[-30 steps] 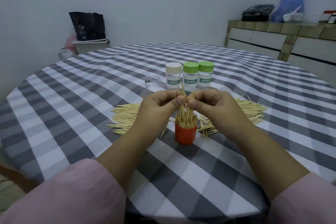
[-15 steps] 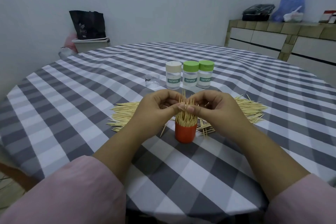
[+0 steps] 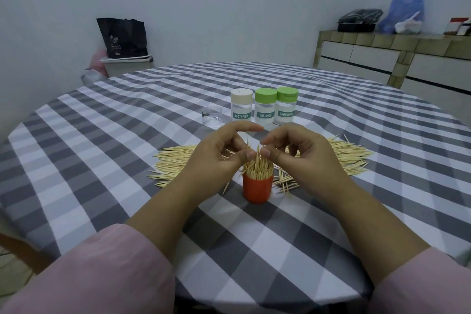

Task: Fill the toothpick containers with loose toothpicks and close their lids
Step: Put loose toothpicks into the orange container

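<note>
Toothpick containers and loose stock on the checked table, one container open and loaded.

Red container [image 3: 257, 190] stands upright near the table's front edge, lid off, packed with toothpicks [image 3: 257, 168] standing on end, tips splayed above its rim. Loose toothpicks [image 3: 175, 162] lie flat in a spread heap behind and to both sides of it. Three clear labelled containers stand upright in a touching row further back: beige-lidded container [image 3: 241, 107], green-lidded container [image 3: 265, 108], second green-lidded container [image 3: 287, 107], all lids on. Clear cap [image 3: 212, 116] sits just left of the row.
</note>
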